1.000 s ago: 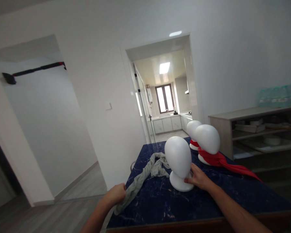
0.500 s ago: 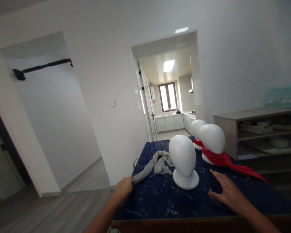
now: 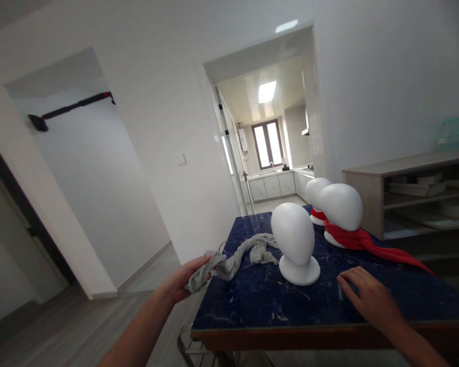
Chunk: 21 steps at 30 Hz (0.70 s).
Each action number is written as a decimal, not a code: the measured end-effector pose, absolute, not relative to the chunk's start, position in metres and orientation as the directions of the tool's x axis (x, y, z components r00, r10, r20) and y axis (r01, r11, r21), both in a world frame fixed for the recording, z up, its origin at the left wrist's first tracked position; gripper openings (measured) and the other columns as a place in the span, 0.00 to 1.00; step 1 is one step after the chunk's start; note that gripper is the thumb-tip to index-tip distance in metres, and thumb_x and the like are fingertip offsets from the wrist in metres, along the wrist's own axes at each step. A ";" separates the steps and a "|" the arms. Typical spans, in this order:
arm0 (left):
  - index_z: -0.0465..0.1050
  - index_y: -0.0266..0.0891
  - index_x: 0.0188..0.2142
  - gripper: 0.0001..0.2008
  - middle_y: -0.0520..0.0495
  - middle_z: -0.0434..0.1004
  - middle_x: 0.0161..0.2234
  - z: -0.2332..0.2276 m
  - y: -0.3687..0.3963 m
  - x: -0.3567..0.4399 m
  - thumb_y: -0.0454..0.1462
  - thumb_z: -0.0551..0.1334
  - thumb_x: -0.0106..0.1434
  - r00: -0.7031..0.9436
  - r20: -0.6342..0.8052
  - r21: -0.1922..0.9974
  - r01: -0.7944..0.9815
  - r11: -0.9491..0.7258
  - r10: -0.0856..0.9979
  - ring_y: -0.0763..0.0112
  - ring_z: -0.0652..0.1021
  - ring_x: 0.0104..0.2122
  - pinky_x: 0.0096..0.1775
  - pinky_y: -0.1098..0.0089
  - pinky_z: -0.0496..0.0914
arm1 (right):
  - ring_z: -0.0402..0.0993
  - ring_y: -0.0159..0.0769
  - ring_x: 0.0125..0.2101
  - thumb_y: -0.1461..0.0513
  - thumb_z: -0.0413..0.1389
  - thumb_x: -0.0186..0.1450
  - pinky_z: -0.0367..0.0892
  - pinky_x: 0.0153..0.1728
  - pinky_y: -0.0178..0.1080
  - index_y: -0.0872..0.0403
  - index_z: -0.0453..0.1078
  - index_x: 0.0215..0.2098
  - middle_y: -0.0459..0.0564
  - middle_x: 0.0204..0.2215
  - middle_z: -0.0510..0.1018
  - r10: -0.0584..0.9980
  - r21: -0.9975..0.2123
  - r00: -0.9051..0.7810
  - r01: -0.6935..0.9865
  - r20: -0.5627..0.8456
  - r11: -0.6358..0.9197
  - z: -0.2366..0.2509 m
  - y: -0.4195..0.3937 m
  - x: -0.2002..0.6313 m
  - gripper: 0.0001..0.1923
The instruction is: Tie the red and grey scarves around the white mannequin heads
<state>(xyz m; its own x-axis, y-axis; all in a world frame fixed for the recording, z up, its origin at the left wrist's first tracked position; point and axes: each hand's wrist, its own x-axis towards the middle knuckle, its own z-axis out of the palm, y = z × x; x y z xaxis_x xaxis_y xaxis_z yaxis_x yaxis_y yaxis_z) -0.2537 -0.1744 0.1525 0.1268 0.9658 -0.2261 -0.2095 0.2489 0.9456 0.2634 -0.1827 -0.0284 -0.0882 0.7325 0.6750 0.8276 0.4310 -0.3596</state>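
Grey scarf in left grip; right hand flat, three foam heads

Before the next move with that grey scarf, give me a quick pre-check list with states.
1. Left hand has a grip on the grey scarf: ok, fingers closed on its end.
2. Scarf free of the bare white head: cannot tell, its far end lies bunched beside the base.
3. Bare head upright on the blue table: ok.
4. Right hand empty: ok, flat on the table, holding nothing.
5. The two heads behind, one with a red scarf, clear of the hands: ok.
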 end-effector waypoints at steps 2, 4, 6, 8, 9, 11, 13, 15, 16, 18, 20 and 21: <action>0.78 0.33 0.48 0.15 0.42 0.85 0.37 0.145 -0.186 -0.229 0.36 0.71 0.63 0.244 -0.244 0.940 -0.177 0.291 0.938 0.70 0.82 0.26 0.29 0.75 0.75 | 0.77 0.45 0.42 0.53 0.50 0.76 0.70 0.47 0.47 0.50 0.77 0.40 0.53 0.40 0.81 0.789 -0.490 -0.097 0.735 0.607 0.468 -0.018 -0.197 0.230 0.17; 0.77 0.33 0.50 0.17 0.41 0.85 0.37 0.132 -0.195 -0.201 0.35 0.72 0.63 0.327 -0.259 0.929 -0.173 0.327 0.909 0.70 0.83 0.27 0.30 0.75 0.75 | 0.77 0.42 0.41 0.55 0.50 0.76 0.71 0.45 0.44 0.50 0.76 0.42 0.51 0.41 0.80 0.832 -0.602 -0.191 0.609 0.521 0.517 -0.004 -0.212 0.190 0.13; 0.77 0.34 0.52 0.18 0.40 0.85 0.38 0.116 -0.204 -0.174 0.33 0.72 0.62 0.381 -0.274 0.910 -0.195 0.366 0.883 0.67 0.84 0.28 0.32 0.73 0.76 | 0.77 0.42 0.45 0.60 0.54 0.73 0.72 0.48 0.43 0.49 0.75 0.48 0.50 0.45 0.80 0.820 -0.660 -0.263 0.493 0.508 0.567 0.011 -0.225 0.152 0.09; 0.76 0.34 0.53 0.20 0.38 0.85 0.41 0.098 -0.214 -0.150 0.30 0.71 0.61 0.413 -0.268 0.887 -0.246 0.390 0.871 0.64 0.85 0.31 0.36 0.70 0.78 | 0.75 0.42 0.52 0.65 0.56 0.68 0.69 0.56 0.44 0.47 0.73 0.55 0.51 0.52 0.77 0.789 -0.671 -0.277 0.416 0.549 0.613 0.022 -0.234 0.120 0.18; 0.76 0.33 0.53 0.20 0.37 0.85 0.41 0.089 -0.219 -0.140 0.29 0.70 0.60 0.416 -0.262 0.874 -0.280 0.397 0.871 0.62 0.86 0.32 0.38 0.68 0.78 | 0.72 0.43 0.55 0.67 0.57 0.65 0.67 0.59 0.45 0.46 0.71 0.58 0.51 0.55 0.75 0.774 -0.664 -0.272 0.401 0.572 0.632 0.025 -0.237 0.108 0.24; 0.76 0.34 0.54 0.21 0.37 0.85 0.42 0.072 -0.230 -0.127 0.27 0.68 0.60 0.397 -0.260 0.838 -0.360 0.410 0.880 0.61 0.86 0.34 0.41 0.66 0.78 | 0.68 0.45 0.60 0.71 0.57 0.60 0.63 0.64 0.48 0.44 0.69 0.61 0.51 0.60 0.71 0.735 -0.618 -0.283 0.404 0.616 0.674 0.026 -0.240 0.093 0.32; 0.75 0.34 0.56 0.23 0.38 0.85 0.43 0.056 -0.240 -0.120 0.28 0.67 0.60 0.372 -0.274 0.788 -0.441 0.428 0.887 0.59 0.86 0.38 0.45 0.63 0.78 | 0.63 0.46 0.63 0.74 0.56 0.56 0.60 0.66 0.51 0.44 0.71 0.59 0.51 0.63 0.69 0.681 -0.545 -0.341 0.418 0.648 0.727 0.020 -0.241 0.086 0.35; 0.74 0.35 0.58 0.24 0.39 0.85 0.44 0.042 -0.249 -0.118 0.28 0.66 0.62 0.347 -0.289 0.745 -0.504 0.437 0.892 0.56 0.86 0.42 0.48 0.62 0.77 | 0.63 0.46 0.63 0.76 0.53 0.54 0.60 0.65 0.52 0.45 0.75 0.54 0.50 0.63 0.70 0.635 -0.493 -0.401 0.407 0.660 0.769 0.010 -0.243 0.086 0.34; 0.73 0.35 0.59 0.24 0.38 0.85 0.44 0.035 -0.252 -0.119 0.29 0.66 0.62 0.327 -0.295 0.734 -0.524 0.432 0.898 0.55 0.86 0.44 0.50 0.61 0.76 | 0.64 0.46 0.62 0.77 0.52 0.53 0.61 0.64 0.51 0.46 0.75 0.50 0.50 0.61 0.71 0.628 -0.492 -0.414 0.395 0.659 0.776 0.005 -0.243 0.087 0.32; 0.72 0.35 0.60 0.24 0.38 0.85 0.45 0.023 -0.257 -0.122 0.29 0.65 0.63 0.269 -0.320 0.728 -0.545 0.417 0.909 0.54 0.86 0.45 0.51 0.60 0.76 | 0.68 0.44 0.58 0.77 0.50 0.53 0.65 0.59 0.48 0.48 0.75 0.44 0.50 0.57 0.74 0.654 -0.538 -0.396 0.374 0.644 0.756 -0.003 -0.244 0.091 0.28; 0.70 0.34 0.61 0.25 0.36 0.86 0.45 0.013 -0.261 -0.127 0.30 0.65 0.65 0.194 -0.363 0.727 -0.553 0.407 0.912 0.53 0.86 0.45 0.51 0.59 0.76 | 0.71 0.42 0.54 0.77 0.50 0.54 0.67 0.55 0.45 0.50 0.74 0.41 0.51 0.53 0.76 0.708 -0.604 -0.348 0.370 0.614 0.706 -0.009 -0.244 0.096 0.24; 0.70 0.33 0.62 0.25 0.36 0.86 0.45 0.009 -0.262 -0.130 0.31 0.65 0.65 0.163 -0.386 0.720 -0.562 0.407 0.908 0.53 0.86 0.45 0.51 0.59 0.76 | 0.71 0.42 0.53 0.77 0.50 0.54 0.67 0.54 0.44 0.50 0.73 0.40 0.51 0.52 0.76 0.731 -0.629 -0.328 0.374 0.598 0.682 -0.010 -0.244 0.099 0.22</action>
<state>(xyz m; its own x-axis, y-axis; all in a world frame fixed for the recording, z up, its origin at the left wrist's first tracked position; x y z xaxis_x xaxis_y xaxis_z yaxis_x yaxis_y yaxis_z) -0.1303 -0.2619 0.0087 0.1627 0.9079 -0.3864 -0.5616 0.4072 0.7203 0.0987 -0.2436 -0.0104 -0.3284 0.7315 0.5975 0.3739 0.6816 -0.6289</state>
